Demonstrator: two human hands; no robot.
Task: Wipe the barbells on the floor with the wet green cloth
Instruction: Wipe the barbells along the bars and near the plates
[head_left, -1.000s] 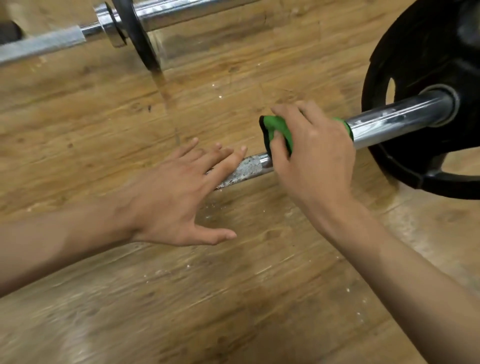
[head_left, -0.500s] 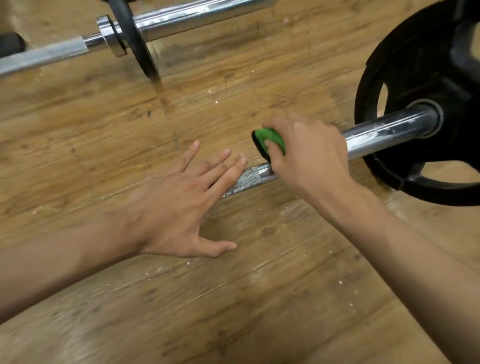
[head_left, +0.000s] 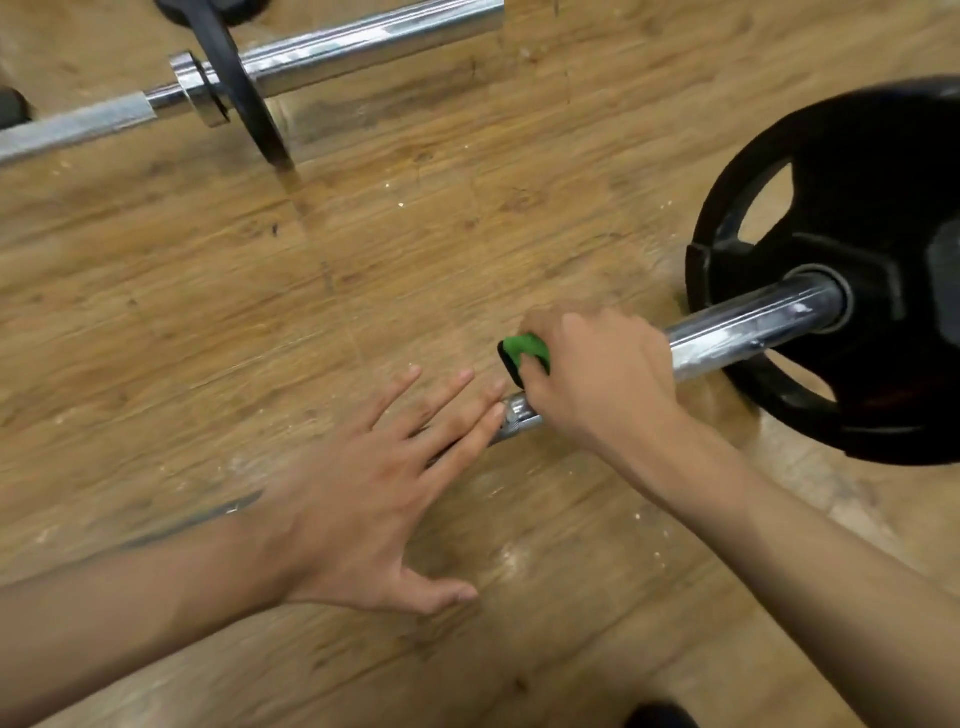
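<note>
A chrome barbell (head_left: 743, 332) lies across the wooden floor and carries a black weight plate (head_left: 852, 249) at its right end. My right hand (head_left: 597, 384) grips the green cloth (head_left: 524, 351), wrapped round the bar where the sleeve meets the thinner shaft. My left hand (head_left: 374, 493) lies flat with straight, spread fingers over the knurled shaft just left of the cloth, hiding most of it. A second barbell (head_left: 332, 49) lies at the top left with a thin black plate (head_left: 234, 78) on it.
The wooden floor (head_left: 467, 218) between the two barbells is bare apart from white specks and dust. A dark object (head_left: 10, 106) shows at the left edge. A dark shape (head_left: 660, 716) sits at the bottom edge.
My right hand has slid the cloth a little left along the bar, so more of the chrome sleeve shows. The left hand stays flat on the shaft.
</note>
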